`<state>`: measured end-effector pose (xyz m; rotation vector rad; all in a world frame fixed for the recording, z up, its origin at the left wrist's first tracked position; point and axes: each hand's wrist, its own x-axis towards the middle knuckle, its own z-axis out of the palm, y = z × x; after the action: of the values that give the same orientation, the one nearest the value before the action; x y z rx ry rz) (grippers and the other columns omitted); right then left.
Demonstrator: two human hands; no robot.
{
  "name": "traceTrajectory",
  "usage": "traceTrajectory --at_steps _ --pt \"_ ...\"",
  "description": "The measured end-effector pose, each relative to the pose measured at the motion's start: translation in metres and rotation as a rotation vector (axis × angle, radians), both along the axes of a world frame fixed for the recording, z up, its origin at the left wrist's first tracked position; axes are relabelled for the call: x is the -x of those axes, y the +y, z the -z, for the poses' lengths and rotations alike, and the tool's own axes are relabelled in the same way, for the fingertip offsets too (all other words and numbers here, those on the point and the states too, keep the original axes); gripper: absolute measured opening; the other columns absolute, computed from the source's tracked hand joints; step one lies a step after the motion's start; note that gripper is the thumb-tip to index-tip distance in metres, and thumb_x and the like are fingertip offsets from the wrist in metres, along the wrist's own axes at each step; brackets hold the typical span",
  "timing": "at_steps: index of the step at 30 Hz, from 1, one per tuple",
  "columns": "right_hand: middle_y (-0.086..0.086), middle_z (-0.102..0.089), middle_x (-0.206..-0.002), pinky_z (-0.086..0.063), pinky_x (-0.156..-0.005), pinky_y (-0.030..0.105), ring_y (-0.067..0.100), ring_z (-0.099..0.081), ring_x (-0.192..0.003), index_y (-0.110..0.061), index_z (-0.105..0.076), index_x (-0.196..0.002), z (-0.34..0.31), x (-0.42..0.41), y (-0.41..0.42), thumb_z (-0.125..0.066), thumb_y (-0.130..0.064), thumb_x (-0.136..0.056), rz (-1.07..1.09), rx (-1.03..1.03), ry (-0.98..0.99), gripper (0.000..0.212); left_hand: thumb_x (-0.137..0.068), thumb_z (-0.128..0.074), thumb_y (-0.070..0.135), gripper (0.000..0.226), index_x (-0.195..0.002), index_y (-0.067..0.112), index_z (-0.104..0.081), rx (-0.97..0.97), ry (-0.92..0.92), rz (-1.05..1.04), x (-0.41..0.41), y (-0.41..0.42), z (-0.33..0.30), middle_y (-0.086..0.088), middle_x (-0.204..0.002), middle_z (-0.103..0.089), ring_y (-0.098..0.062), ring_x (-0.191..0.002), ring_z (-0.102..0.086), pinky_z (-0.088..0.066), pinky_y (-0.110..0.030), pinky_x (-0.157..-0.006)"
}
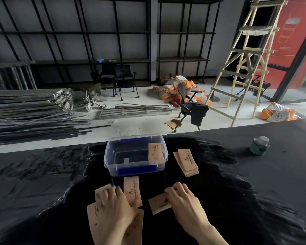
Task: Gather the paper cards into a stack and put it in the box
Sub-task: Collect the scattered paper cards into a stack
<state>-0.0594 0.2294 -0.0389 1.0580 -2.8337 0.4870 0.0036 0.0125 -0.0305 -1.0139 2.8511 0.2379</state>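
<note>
My left hand (113, 206) presses flat, ungripping, on loose cards (132, 190) near the worktop's (254, 174) front edge; my right hand (184, 200), also flat, pins one card (158, 203).

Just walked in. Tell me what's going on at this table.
A person is gathering paper cards on a black table. The left hand presses on a spread of cards; the right hand rests on a single card. Another small pile lies right of the open clear box, which already holds one card.
</note>
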Motion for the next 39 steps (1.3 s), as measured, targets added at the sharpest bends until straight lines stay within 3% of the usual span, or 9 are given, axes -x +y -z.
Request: traceTrajectory --at_steps 7,12,16,19,23,25,30,36,39 --pt "-0.004 -0.057 -0.115 -0.060 -0.069 0.029 0.018 -0.058 -0.108 -0.026 -0.057 -0.124 0.002 0.000 -0.003 -0.086 -0.025 -0.071 0.018 0.010 0.002 0.060 -0.079 -0.078 0.041 0.055 -0.128 0.038 -0.055 -0.319 0.130 0.130 0.015 0.010 -0.012 0.011 -0.137 -0.054 -0.020 -0.146 -0.028 -0.021 -0.040 -0.121" --pt "0.005 -0.050 -0.145 -0.061 -0.084 0.034 0.024 -0.049 -0.134 -0.022 -0.049 -0.136 0.006 0.001 -0.002 -0.078 -0.034 -0.081 0.034 0.040 0.025 0.063 -0.096 -0.066 0.012 0.034 -0.106 0.043 -0.060 -0.567 0.368 0.309 0.019 0.025 -0.018 0.022 -0.095 -0.072 0.002 -0.094 -0.069 -0.060 -0.026 -0.090" --pt "0.004 -0.020 -0.167 -0.046 -0.109 0.040 0.023 -0.023 -0.151 -0.028 -0.013 -0.160 0.007 0.004 -0.001 -0.069 -0.025 -0.091 0.074 0.112 0.019 0.088 -0.095 -0.062 -0.002 0.045 -0.114 0.039 -0.068 -0.818 0.359 0.409 0.022 0.027 -0.017 0.019 -0.109 -0.075 0.004 -0.108 -0.069 -0.054 -0.020 -0.102" --pt "0.003 -0.050 -0.149 -0.040 -0.114 0.044 0.027 -0.038 -0.145 -0.025 -0.026 -0.157 0.010 0.004 -0.007 -0.067 -0.025 -0.090 0.005 -0.006 0.093 0.079 -0.094 -0.051 -0.010 0.056 -0.123 0.036 -0.064 -0.976 0.358 0.393 0.021 0.029 -0.018 0.015 -0.122 -0.069 -0.001 -0.117 -0.065 -0.052 -0.018 -0.102" --pt "0.001 -0.062 -0.116 -0.051 -0.097 0.043 0.027 -0.058 -0.114 -0.019 -0.053 -0.137 0.015 0.007 -0.012 -0.074 -0.020 -0.082 0.035 -0.018 0.094 0.059 -0.079 -0.068 0.009 0.048 -0.113 0.039 -0.051 -0.660 0.427 0.310 0.007 0.012 -0.012 0.015 -0.117 -0.059 -0.006 -0.109 -0.058 -0.053 -0.029 -0.097" --pt "0.000 -0.061 -0.114 -0.051 -0.093 0.041 0.025 -0.057 -0.107 -0.020 -0.053 -0.133 0.014 0.009 -0.014 -0.072 -0.022 -0.082 0.037 -0.017 0.101 0.055 -0.073 -0.072 0.033 0.052 -0.118 0.039 -0.047 -0.452 0.169 0.444 0.001 -0.001 -0.017 0.013 -0.119 -0.052 -0.011 -0.112 -0.051 -0.047 -0.032 -0.098" --pt "0.001 -0.059 -0.118 -0.050 -0.093 0.040 0.025 -0.055 -0.108 -0.021 -0.051 -0.136 0.007 0.010 -0.017 -0.070 -0.027 -0.082 0.054 -0.051 0.065 0.057 -0.058 -0.084 0.069 0.115 -0.150 0.023 -0.033 -0.239 -0.298 0.608 -0.002 -0.018 -0.021 0.005 -0.138 -0.031 -0.022 -0.129 -0.029 -0.026 -0.041 -0.116" --pt "-0.004 -0.056 -0.107 -0.048 -0.087 0.035 0.020 -0.053 -0.099 -0.024 -0.055 -0.116 0.002 0.008 -0.017 -0.054 -0.033 -0.085 0.079 0.006 0.024 0.033 -0.066 -0.088 0.050 0.062 -0.109 0.034 -0.047 -0.295 -0.185 0.556 0.004 -0.020 -0.027 0.010 -0.119 -0.042 -0.020 -0.120 -0.038 -0.033 -0.039 -0.106" --pt "-0.005 -0.053 -0.101 -0.047 -0.083 0.033 0.017 -0.050 -0.093 -0.024 -0.054 -0.107 0.001 0.005 -0.016 -0.053 -0.037 -0.085 0.101 0.031 0.016 0.026 -0.076 -0.084 0.030 0.050 -0.104 0.037 -0.044 -0.498 -0.046 0.424 0.010 -0.028 -0.027 0.009 -0.102 -0.060 -0.018 -0.096 -0.062 -0.054 -0.038 -0.083"
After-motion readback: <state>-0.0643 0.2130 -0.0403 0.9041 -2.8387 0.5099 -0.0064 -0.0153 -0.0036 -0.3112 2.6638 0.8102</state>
